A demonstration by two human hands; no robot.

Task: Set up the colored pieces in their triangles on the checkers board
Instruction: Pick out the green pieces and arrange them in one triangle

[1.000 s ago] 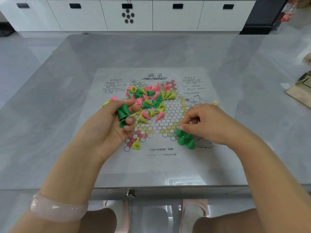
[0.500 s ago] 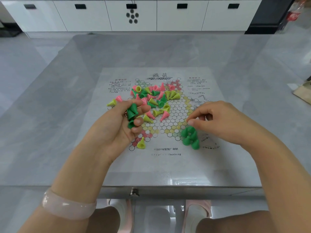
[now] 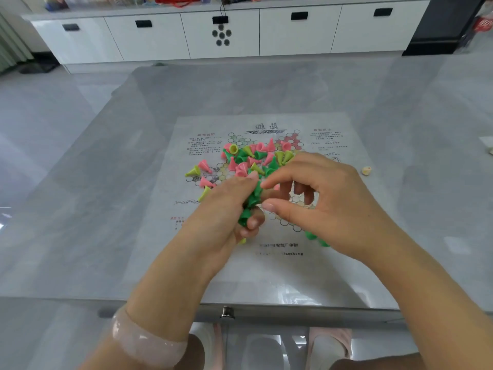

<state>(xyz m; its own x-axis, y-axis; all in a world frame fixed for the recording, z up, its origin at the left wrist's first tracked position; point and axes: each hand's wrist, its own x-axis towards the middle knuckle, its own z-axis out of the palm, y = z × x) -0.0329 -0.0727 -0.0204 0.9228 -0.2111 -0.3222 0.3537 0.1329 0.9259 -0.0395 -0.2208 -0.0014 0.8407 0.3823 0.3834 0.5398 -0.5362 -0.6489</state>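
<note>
Left hand (image 3: 226,209) above the near half of the checkers board (image 3: 266,252), fingers curled around a bunch of dark green pieces (image 3: 250,201). Right hand (image 3: 320,198) meets it, thumb and forefinger parted just beside that bunch, gripping nothing. Placed green pieces (image 3: 310,235) show under the right wrist. Mixed loose pieces (image 3: 250,156) lie heaped on the board's far half, on the bench (image 3: 80,209).

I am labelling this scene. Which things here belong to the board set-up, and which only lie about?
Belong to the job:
- checkers board sheet
- green pieces in the left hand
- right hand
- mixed pile of pieces
- placed green pieces

Only lying about:
- small pale object on the table
- white cabinets
</note>
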